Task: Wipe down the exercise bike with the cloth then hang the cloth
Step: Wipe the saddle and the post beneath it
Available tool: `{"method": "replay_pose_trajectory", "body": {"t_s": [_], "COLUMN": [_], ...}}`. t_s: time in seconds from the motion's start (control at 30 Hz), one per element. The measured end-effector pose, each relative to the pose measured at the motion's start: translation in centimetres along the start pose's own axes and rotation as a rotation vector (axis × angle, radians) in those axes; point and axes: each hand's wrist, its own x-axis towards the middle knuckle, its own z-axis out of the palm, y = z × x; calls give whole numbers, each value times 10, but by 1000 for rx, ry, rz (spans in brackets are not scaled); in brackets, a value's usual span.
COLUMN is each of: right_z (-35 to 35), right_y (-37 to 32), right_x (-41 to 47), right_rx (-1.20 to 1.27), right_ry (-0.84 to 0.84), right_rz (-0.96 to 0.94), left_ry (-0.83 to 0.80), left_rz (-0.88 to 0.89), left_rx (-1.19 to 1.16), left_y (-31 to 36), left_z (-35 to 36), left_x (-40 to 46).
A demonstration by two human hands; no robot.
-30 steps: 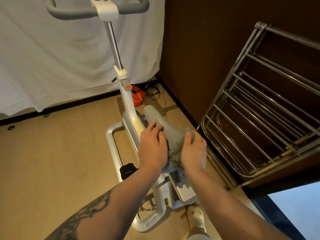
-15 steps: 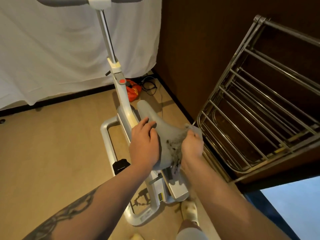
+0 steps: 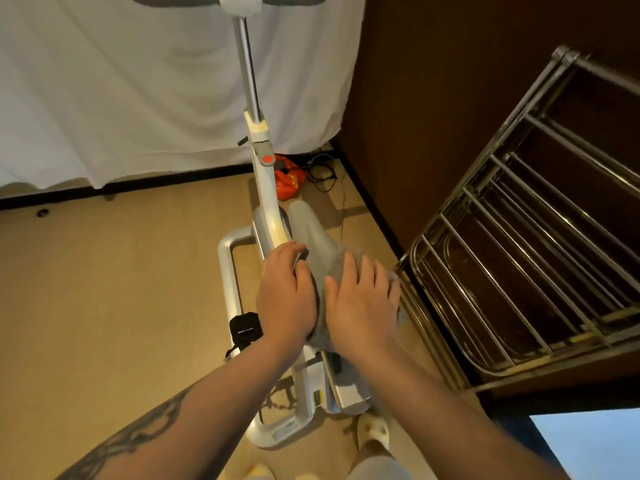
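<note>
Hands: right hand (image 3: 363,306) flat on cloth (image 3: 337,263); sticker (image 3: 317,397) perhaps unreadable.

A room at home: an exercise bike (image 3: 266,202) beyond the fingers, drying rack (image 3: 519,258) right of them, carpet (image 3: 104,289), white sheet (image 3: 121,81).

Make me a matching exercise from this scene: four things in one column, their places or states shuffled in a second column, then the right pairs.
Things:
1. cloth
2. left hand
3. drying rack
4. red bag

Places or states:
A. on the floor behind the bike
B. against the brown wall, nothing hung on it
C. gripping the saddle's left edge
D. pressed on the saddle under the right hand

Pairs: 1-D, 2-C, 3-B, 4-A
</note>
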Motion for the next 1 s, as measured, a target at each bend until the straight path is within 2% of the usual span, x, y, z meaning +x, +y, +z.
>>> {"method": "replay_pose_trajectory", "body": {"t_s": [0.07, 0.2, 0.33, 0.4, 0.53, 0.67, 0.73, 0.87, 1.0], "right_z": [-4, -19, -13, -17, -31, -19, -16, -19, -17], "right_y": [0, -19, -6, -9, -35, -17, -13, -39, -8], "right_x": [16, 69, 49, 66, 99, 77, 83, 118, 81], "right_rx": [13, 97, 42, 34, 192, 147, 173, 252, 162], "right_ry": [-51, -295, -226, -277, -403, -296, -326, -325, -289], "right_rz": [-26, -3, -101, -100, -39, -110, -147, -39, -200], "left_ry": [21, 64, 82, 89, 69, 96, 99, 96, 104], "left_rz": [-51, -159, -201, -227, -260, -277, -281, -279, -276], "left_rx": [2, 4, 4, 16, -15, -20, -22, -7, -19], "left_y": [0, 0, 1, 0, -2, 0, -1, 0, 1], "left_z": [2, 2, 1, 2, 3, 2, 3, 3, 3], "left_x": [3, 0, 0, 3, 3, 3, 4, 3, 3]}}
